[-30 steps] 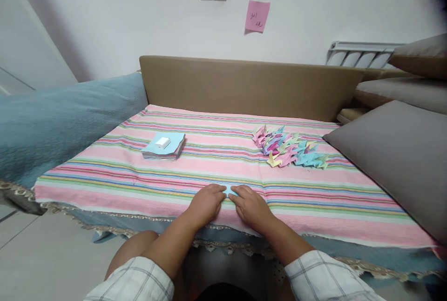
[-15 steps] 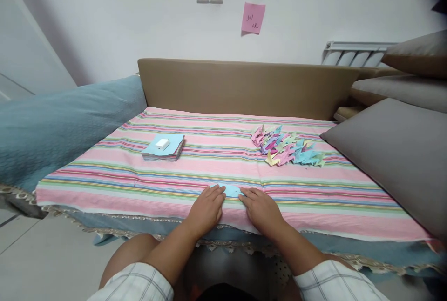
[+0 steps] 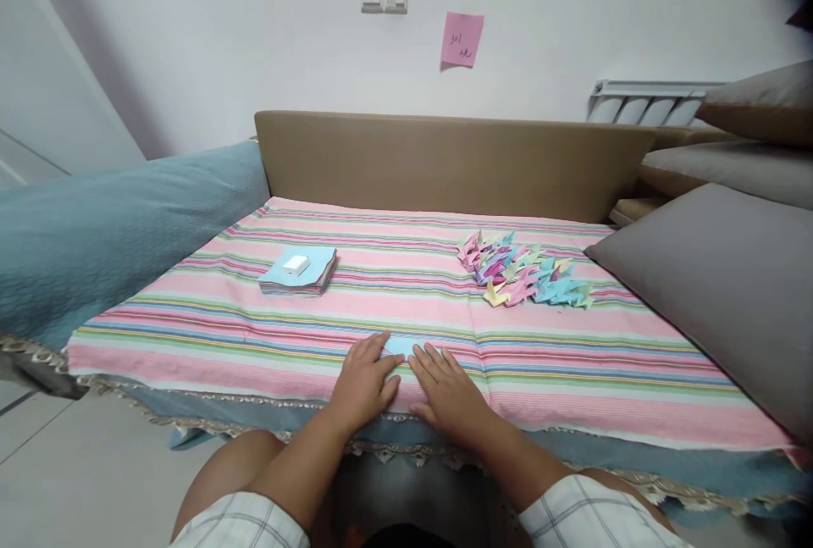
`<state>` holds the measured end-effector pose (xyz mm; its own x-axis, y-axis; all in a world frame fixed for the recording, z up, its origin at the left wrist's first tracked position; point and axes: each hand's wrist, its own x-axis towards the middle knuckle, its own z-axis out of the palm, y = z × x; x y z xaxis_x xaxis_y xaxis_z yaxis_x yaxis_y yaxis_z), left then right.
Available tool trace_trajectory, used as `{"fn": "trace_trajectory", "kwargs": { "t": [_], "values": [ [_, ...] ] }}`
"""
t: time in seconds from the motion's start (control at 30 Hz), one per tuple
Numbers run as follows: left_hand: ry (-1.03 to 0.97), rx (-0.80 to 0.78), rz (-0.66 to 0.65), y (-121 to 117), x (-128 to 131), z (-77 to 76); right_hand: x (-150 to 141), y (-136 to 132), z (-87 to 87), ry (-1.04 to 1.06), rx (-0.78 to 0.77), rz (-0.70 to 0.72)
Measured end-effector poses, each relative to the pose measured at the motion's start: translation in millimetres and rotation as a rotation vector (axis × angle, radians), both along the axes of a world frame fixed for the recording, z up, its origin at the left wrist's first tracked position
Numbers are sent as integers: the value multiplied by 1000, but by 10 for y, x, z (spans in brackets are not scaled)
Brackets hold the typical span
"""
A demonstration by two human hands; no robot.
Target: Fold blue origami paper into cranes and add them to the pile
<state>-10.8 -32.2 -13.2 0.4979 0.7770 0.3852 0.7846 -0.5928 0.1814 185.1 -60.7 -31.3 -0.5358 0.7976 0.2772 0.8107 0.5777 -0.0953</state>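
Note:
A light blue folded piece of paper [image 3: 405,346] lies flat on the striped cloth near its front edge. My left hand [image 3: 363,379] rests at the paper's left end, its fingers spread and the fingertips touching it. From the right, my right hand [image 3: 448,387] lies with outstretched fingers over the paper's near edge and right part. Neither hand is closed round anything. Fingers cover parts of the paper, so its full outline is hidden.
A stack of paper squares [image 3: 298,271] with a small white block [image 3: 296,265] on top sits at the left. Several colourful folded paper cranes [image 3: 524,273] are heaped at the right. Grey cushions [image 3: 717,277] border the striped cloth [image 3: 209,311] on the right.
My right hand has slid left across the paper, fingers now stretched over it. My left hand has moved slightly left and its fingers have spread. The view has tilted a little.

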Motion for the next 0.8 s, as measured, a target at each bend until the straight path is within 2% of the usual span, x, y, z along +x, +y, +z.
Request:
{"fn": "trace_trajectory", "kwargs": {
  "t": [0.13,0.3,0.37,0.47,0.57,0.7,0.8],
  "values": [
    [-96,6,181,118,-186,56,17,14,9,17,-44,-9],
    [-235,-58,256,244,-184,147,5,28,54,48,-73,-17],
    [-239,-74,233,260,-85,145,25,55,71,61,-81,6],
    [-129,-52,175,274,81,108,83,123,88,81,-80,67],
    [-97,-61,154,299,186,98,126,183,89,124,-27,94],
    [-148,-141,125,328,218,164,99,191,99,235,128,38],
    [-308,-256,111,327,229,191,33,171,124,390,186,-51]
  ]
}}
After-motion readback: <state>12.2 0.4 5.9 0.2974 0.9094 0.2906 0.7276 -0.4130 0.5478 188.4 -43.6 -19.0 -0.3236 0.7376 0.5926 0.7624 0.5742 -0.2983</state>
